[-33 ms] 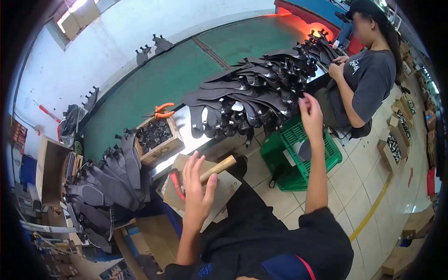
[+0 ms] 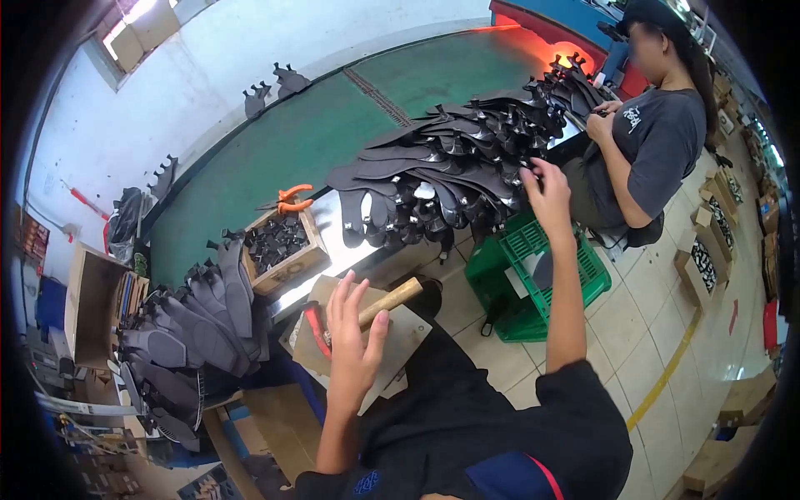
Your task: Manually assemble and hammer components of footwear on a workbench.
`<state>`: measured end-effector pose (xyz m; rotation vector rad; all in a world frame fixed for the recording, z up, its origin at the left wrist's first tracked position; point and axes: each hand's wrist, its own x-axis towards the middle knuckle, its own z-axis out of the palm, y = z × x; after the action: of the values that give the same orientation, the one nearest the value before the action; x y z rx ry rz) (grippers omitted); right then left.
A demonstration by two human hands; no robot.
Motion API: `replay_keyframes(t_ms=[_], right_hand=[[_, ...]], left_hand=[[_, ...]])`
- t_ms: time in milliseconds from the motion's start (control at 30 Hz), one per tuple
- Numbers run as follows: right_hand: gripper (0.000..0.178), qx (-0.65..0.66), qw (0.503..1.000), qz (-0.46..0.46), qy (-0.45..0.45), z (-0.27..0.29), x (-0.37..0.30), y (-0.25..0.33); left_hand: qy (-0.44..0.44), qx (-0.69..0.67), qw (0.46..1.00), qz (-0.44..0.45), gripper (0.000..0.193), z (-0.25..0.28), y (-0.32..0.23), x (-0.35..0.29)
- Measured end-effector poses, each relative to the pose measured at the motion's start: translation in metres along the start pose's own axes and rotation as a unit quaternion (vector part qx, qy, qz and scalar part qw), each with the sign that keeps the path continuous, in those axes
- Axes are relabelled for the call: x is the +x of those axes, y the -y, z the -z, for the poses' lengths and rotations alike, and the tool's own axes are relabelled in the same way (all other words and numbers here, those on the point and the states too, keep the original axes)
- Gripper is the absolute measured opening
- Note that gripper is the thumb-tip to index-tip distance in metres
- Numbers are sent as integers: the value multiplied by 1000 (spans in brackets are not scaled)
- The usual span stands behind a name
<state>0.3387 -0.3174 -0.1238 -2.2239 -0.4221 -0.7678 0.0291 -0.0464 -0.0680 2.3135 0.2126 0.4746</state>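
My left hand (image 2: 354, 337) is held over a pale board (image 2: 400, 329) on my lap, its fingers stretched and apart. Behind those fingers lies a hammer (image 2: 396, 300) with a wooden handle, its head hidden. Beside it is a red-handled tool (image 2: 316, 329), partly covered. My right hand (image 2: 550, 200) is at the near right edge of a heap of dark, heeled shoe soles (image 2: 417, 158). Its thumb and fingers are parted around a black heel; a firm grip does not show.
A wooden box (image 2: 292, 271) of small black pieces stands on the green conveyor's edge, with orange-handled pliers (image 2: 293, 200) on its rim. More soles (image 2: 200, 321) are stacked left. A green crate (image 2: 500, 308) stands on the floor. A co-worker (image 2: 667, 142) sits at the far right.
My right hand has moved slightly left, its fingertips now at the heels of the heap. My left hand stays where it was.
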Motion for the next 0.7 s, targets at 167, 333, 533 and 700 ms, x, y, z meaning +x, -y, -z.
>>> replay_keyframes(t_ms=[167, 333, 533, 700], right_hand=[[33, -14, 990, -41, 135, -32, 56, -22], [39, 150, 982, -87, 67, -15, 78, -5], [27, 465, 860, -203, 52, 29, 125, 79], [21, 576, 800, -152, 65, 49, 96, 238]], left_hand=[[-28, 8, 1000, -8, 41, 12, -2, -6], [-87, 6, 996, 16, 35, 30, 13, -17], [-111, 14, 994, -18, 34, 39, 13, -14], [-119, 13, 991, -53, 52, 37, 4, -4]])
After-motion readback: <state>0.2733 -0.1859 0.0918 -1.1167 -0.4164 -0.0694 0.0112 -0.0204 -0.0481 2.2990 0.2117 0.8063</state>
